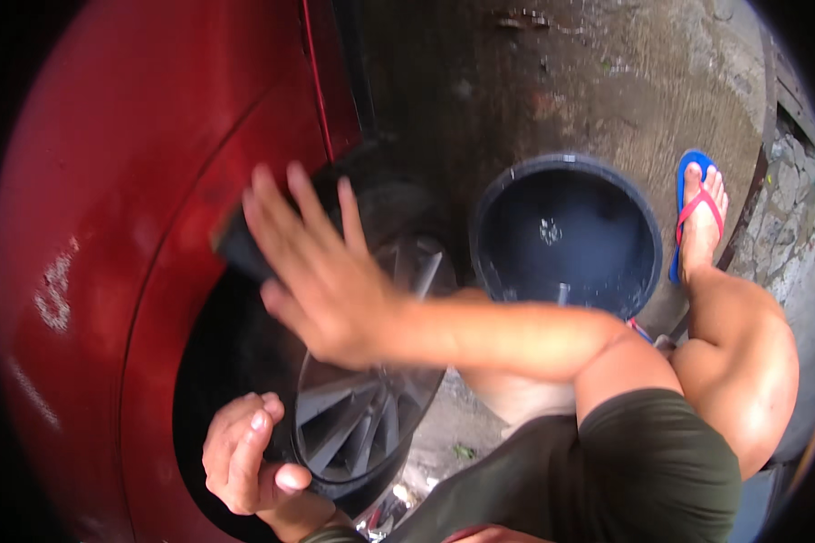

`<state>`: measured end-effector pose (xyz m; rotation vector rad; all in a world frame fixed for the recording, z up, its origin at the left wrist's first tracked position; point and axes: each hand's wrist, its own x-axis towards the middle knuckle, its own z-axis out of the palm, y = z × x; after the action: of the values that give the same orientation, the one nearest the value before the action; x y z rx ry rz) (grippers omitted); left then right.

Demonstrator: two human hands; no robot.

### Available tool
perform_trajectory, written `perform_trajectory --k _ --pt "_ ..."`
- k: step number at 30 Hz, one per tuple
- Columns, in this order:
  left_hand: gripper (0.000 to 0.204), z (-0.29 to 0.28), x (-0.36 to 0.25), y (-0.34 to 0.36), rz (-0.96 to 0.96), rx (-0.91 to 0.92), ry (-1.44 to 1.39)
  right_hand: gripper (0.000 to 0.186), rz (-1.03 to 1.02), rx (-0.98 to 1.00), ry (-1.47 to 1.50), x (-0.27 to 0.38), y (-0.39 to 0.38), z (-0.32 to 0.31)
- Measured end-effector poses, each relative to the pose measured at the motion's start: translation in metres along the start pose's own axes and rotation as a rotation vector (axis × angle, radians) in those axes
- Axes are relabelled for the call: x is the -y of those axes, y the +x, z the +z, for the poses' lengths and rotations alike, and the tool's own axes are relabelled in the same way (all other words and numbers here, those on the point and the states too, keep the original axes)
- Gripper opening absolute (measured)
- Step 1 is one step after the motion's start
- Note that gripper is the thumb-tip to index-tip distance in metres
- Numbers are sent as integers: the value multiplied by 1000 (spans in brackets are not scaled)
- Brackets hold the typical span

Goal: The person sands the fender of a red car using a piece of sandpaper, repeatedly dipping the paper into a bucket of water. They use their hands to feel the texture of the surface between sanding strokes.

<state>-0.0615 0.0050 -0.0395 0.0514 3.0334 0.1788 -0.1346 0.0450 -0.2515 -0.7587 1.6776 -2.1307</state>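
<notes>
My right hand point(321, 281) reaches across in front of me, blurred by motion, with its fingers spread over a dark sponge-like pad point(242, 242). The pad lies at the edge of the red car fender point(190, 195), just above the wheel arch, and is partly hidden by the fingers. Lower down, my left hand point(247, 452) hovers by the black tyre and wheel arch, fingers loosely curled, thumb apart, with nothing visible in it. Below my right forearm shows the spoked wheel point(358, 421), partly covered by my hand and wrist.
A large dark bucket point(566, 235) of water with a patch of foam stands right of the wheel on wet concrete point(598, 100). My foot in a blue flip-flop point(677, 253) with a red strap is beside it. A rough stone edge point(774, 204) runs along the far right.
</notes>
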Motion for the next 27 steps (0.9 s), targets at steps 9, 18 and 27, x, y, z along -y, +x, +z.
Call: perform_trajectory --k 9,18,27 --pt "71 -9 -1 1 -9 10 10 67 -106 2 77 16 0 8" --pt "72 -4 -10 4 -64 17 23 71 10 -56 32 0 12 4" --pt "71 -1 3 -2 -18 -10 9 67 121 -157 -90 -23 36 -2"
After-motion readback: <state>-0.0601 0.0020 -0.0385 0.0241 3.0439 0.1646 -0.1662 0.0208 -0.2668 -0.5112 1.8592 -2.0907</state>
